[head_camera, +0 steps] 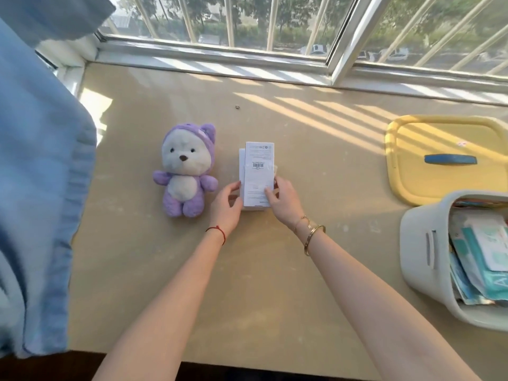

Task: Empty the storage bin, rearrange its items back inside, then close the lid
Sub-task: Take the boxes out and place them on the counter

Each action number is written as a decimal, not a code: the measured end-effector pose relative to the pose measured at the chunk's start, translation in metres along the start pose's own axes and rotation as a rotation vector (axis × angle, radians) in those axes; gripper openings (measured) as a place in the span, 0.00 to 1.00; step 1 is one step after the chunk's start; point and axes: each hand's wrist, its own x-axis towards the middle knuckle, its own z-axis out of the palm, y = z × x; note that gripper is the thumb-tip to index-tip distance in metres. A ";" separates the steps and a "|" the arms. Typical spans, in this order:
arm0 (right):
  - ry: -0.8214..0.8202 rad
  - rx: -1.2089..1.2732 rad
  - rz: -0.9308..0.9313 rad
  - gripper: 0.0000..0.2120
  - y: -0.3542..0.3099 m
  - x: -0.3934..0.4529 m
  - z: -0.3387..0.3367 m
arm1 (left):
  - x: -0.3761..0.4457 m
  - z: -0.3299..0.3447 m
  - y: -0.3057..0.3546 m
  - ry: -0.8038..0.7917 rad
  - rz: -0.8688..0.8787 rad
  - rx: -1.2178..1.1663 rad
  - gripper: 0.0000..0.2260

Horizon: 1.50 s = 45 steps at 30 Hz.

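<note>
Both hands, left hand [226, 204] & right hand [280, 200], pinched the flat white cardboard box [257, 174] w/ barcode, prob. to set it straight by the purple plush bear [184, 171]. Grey plastic bin [423, 259] sat right, half full, yellow lid [439, 177] off.

- Warm, low sunlight comes through the barred glass window [247, 23] at the far side.
- It throws slanted bright and dark stripes across the tan flat bench [275, 257], strongest at far right, and over the yellow plastic lid with the blue handle [412, 174].
- The near bench is evenly lit, soft-shadowed.
- Wide-angle distortion bends the window frame and edges.
- Print on the white cardboard box [257, 174] is too blurred to read.
</note>
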 end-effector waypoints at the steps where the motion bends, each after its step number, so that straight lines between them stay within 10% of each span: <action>1: -0.004 0.000 -0.004 0.10 0.000 0.000 0.001 | -0.001 0.002 0.003 0.001 -0.009 -0.013 0.18; 18: 0.062 -0.303 -0.067 0.23 -0.011 -0.020 -0.025 | -0.019 -0.017 0.019 0.098 0.234 0.364 0.16; 29: 0.323 -0.447 -0.310 0.17 -0.015 -0.171 -0.105 | -0.142 -0.056 0.073 0.193 0.651 0.644 0.14; 45: 0.482 -0.418 -0.274 0.18 0.064 -0.337 -0.204 | -0.288 0.016 0.121 0.226 0.792 0.730 0.15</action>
